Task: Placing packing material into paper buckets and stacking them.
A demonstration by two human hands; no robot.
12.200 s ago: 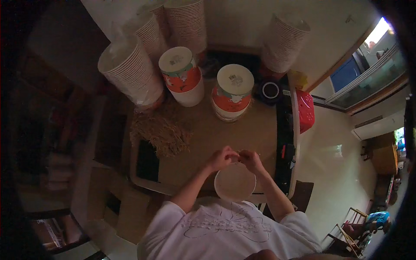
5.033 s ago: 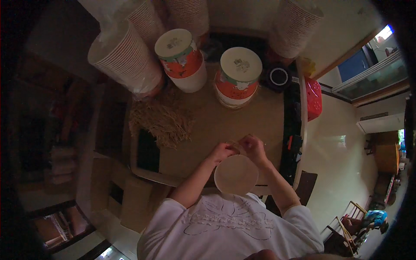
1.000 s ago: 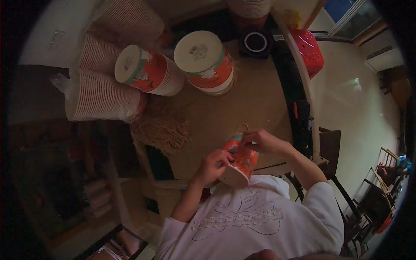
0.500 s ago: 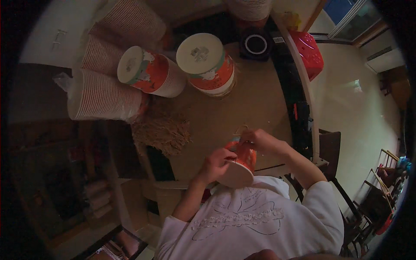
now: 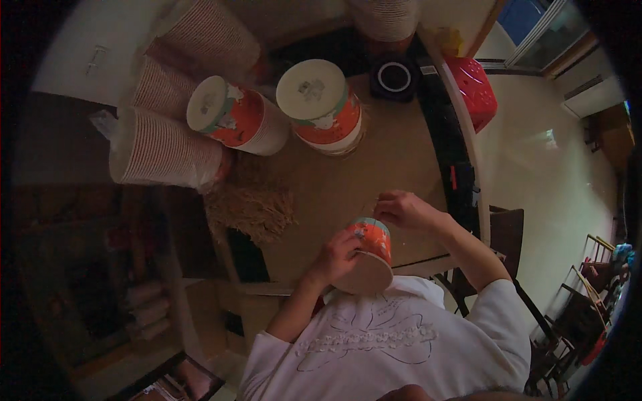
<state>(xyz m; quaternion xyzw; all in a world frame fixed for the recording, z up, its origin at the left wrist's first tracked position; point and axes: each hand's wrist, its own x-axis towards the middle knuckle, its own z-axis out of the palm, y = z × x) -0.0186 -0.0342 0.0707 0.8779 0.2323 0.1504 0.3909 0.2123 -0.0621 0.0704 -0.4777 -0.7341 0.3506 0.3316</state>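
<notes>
My left hand [image 5: 340,255] grips an orange paper bucket [image 5: 376,238] with a pale green band, tilted close to my shirt. The bucket's pale round end [image 5: 364,273] faces me. Just beyond its green band, my right hand [image 5: 399,208] is closed in a pinch. A faint thin tan cord shows by those fingertips; most of it is hidden or too dim to follow. Left of the hands lies a heap of tan cords [image 5: 251,210] on the brown table [image 5: 334,194].
Two stacks of orange-and-white buckets, one on its side [image 5: 244,120] and one upright [image 5: 328,127], stand beyond the heap. Wrapped white bucket stacks [image 5: 160,148] crowd the far left. A black round-topped device [image 5: 394,75] and a red stool [image 5: 473,93] are at the far right.
My right hand has drawn up and away from the bucket's side, uncovering more of its orange wall. The left hand still holds the bucket, its fingers now lying further over the side.
</notes>
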